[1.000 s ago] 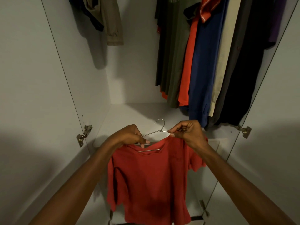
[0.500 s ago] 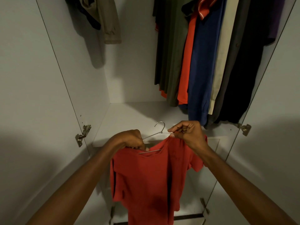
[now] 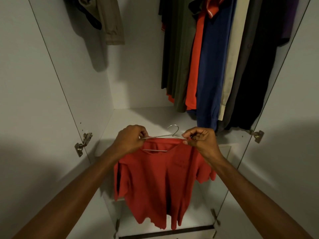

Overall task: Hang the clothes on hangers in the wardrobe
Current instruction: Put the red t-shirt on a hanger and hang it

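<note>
Before an open white wardrobe [image 3: 141,75], two bare arms reach forward and hold up a red T-shirt [image 3: 158,183] on a thin wire hanger [image 3: 165,136]. Both hands are at about the same height, just in front of the wardrobe's opening. The left hand [image 3: 130,139] is curled round the left end of the hanger and the shirt's left shoulder. The right hand [image 3: 201,139] pinches the shirt's neckline and the right end of the hanger between thumb and fingertips. The hanger's silver hook rises between the two hands, and its lower bar shows inside the neck opening. The shirt hangs down between the forearms, its hem near the bottom of the view, one short sleeve sticking out under the right wrist.

Inside, at upper right, a row of clothes [image 3: 212,62] hangs close together: dark green, orange, navy, cream and black pieces. At upper left a beige garment [image 3: 112,23] hangs apart from that row, with something dark beside it. The shelf [image 3: 138,118] below the hanging clothes is white. Metal hinges show on the left door [image 3: 25,100] and on the right door [image 3: 293,118], which both stand open.
</note>
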Available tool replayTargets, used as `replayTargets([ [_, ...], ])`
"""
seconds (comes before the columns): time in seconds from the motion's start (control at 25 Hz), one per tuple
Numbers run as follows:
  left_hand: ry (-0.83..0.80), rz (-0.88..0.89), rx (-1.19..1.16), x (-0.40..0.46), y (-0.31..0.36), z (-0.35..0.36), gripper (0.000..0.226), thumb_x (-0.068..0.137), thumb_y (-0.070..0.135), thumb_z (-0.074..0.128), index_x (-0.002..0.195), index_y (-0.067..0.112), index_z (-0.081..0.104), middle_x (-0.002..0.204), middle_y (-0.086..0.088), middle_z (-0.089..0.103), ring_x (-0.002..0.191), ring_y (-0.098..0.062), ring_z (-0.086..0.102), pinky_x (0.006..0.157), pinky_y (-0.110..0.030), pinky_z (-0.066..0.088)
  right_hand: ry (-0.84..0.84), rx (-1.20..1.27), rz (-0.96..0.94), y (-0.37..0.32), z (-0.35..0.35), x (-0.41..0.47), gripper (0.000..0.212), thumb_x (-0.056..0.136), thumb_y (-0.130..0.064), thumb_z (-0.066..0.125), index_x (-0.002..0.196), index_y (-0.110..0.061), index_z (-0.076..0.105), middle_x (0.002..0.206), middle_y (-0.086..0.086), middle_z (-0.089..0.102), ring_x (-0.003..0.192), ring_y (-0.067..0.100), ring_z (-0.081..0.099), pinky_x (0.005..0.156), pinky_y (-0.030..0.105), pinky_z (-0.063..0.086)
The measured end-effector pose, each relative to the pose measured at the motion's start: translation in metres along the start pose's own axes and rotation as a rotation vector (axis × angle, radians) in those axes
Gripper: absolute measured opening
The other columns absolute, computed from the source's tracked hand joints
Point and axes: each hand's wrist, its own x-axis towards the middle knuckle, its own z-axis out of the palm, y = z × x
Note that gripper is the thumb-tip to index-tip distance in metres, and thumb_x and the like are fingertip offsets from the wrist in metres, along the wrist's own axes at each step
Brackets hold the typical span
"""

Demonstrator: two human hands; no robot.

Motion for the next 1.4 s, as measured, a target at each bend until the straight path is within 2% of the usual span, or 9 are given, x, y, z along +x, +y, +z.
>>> replayTargets([
  [0.12,0.035,0.165,-0.049,-0.001,-0.004,-0.003,0.003,0.089,0.035,0.071,0.091,0.034,0.073,0.088,0.022,0.069,0.076,0.006,0.059,0.069,-0.026,0.046,0.0,-0.191,0.094,0.006,-0.003,0.004,0.038,0.064,0.019,0.082,0.087,-0.01,0.08,0.097,0.005,0.076,0.081,0.01,0.07,0.074,0.025,0.057],
  [0.28,0.055,0.279,-0.085,-0.005,0.001,-0.002,0.005,0.09,0.038,0.073,0.092,0.035,0.076,0.089,0.022,0.071,0.079,0.0,0.061,0.072,-0.029,0.052,-0.131,-0.555,0.038,0.011,-0.006,0.006,0.022,0.068,-0.001,0.089,0.077,-0.02,0.083,0.091,-0.003,0.075,0.085,0.011,0.071,0.082,0.028,0.056],
  [0.48,0.058,0.292,-0.144,-0.008,-0.007,0.002,0.014,0.087,0.046,0.077,0.099,0.041,0.079,0.089,0.02,0.072,0.081,-0.003,0.065,0.072,-0.032,0.054,-0.11,-0.437,0.026,0.015,-0.002,-0.003,0.022,0.083,-0.003,0.08,0.077,-0.022,0.071,0.079,-0.005,0.076,0.077,0.013,0.072,0.076,0.035,0.057],
  [0.68,-0.022,0.152,-0.216,-0.017,-0.035,-0.004,0.055,0.063,0.072,0.083,0.109,0.044,0.074,0.102,0.027,0.072,0.098,0.004,0.067,0.088,-0.03,0.055,-0.04,-0.286,-0.008,0.017,-0.015,0.0,0.02,0.085,0.004,0.076,0.08,-0.015,0.07,0.079,0.003,0.074,0.078,0.025,0.072,0.075,0.036,0.056],
  [0.8,-0.045,0.122,-0.225,-0.018,-0.05,-0.011,0.037,0.072,0.042,0.089,0.107,0.038,0.077,0.09,0.019,0.076,0.088,0.0,0.069,0.084,-0.034,0.058,-0.1,-0.263,0.001,0.018,-0.024,0.004,0.019,0.084,0.004,0.077,0.081,-0.014,0.071,0.082,0.004,0.075,0.08,0.025,0.073,0.077,0.037,0.058],
  [0.96,-0.177,0.124,-0.145,-0.016,-0.053,-0.025,0.026,0.075,0.015,0.09,0.096,0.028,0.082,0.089,0.015,0.078,0.08,0.003,0.07,0.075,-0.017,0.056,-0.182,-0.246,0.031,0.017,-0.02,0.005,0.018,0.083,0.007,0.077,0.087,-0.01,0.074,0.085,0.005,0.077,0.082,0.021,0.074,0.08,0.032,0.06],
  [1.04,-0.215,0.097,-0.196,-0.014,-0.053,-0.028,0.026,0.075,0.011,0.089,0.095,0.026,0.083,0.088,0.012,0.079,0.079,0.001,0.072,0.075,-0.017,0.055,-0.178,-0.217,0.045,0.017,-0.018,0.004,0.021,0.08,0.01,0.078,0.088,-0.009,0.075,0.086,0.005,0.078,0.081,0.018,0.074,0.08,0.029,0.059],
  [1.2,-0.269,0.072,-0.454,-0.019,-0.039,-0.023,0.018,0.079,0.018,0.086,0.097,0.017,0.083,0.094,0.005,0.08,0.091,-0.012,0.076,0.088,-0.031,0.059,-0.151,-0.168,0.057,0.016,-0.016,0.001,0.022,0.078,0.01,0.081,0.091,-0.007,0.076,0.089,0.007,0.078,0.085,0.025,0.075,0.084,0.034,0.061],
  [1.4,-0.211,0.086,-0.558,-0.02,-0.021,-0.005,0.021,0.082,0.018,0.083,0.103,0.015,0.082,0.097,0.004,0.08,0.092,-0.013,0.076,0.091,-0.031,0.06,-0.18,-0.138,0.082,0.012,-0.003,0.0,0.027,0.076,0.011,0.081,0.086,-0.013,0.074,0.09,0.009,0.078,0.085,0.02,0.075,0.082,0.029,0.06],
])
